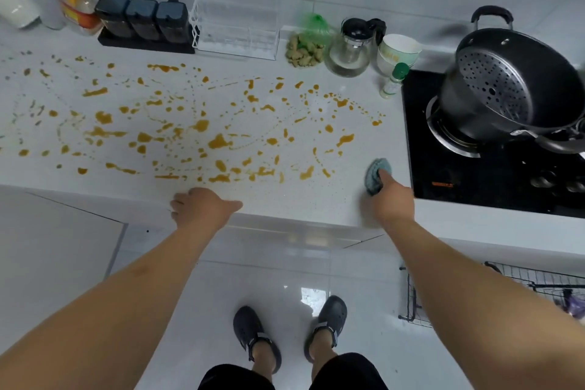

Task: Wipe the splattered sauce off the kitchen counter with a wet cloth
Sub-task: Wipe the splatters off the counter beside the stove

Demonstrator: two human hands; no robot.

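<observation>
Our right hand [391, 199] pinches the bunched blue-grey cloth [376, 175] on the white speckled counter [316, 199], beside the black cooktop [474, 168]; our left hand [199, 207] rests loosely curled.

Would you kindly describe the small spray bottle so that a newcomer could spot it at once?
Start at the black hob on the right of the counter. At its back left corner, in front of the stacked bowls, stands the small spray bottle. It alone is slim and pale with a green cap, tilted slightly.
</observation>
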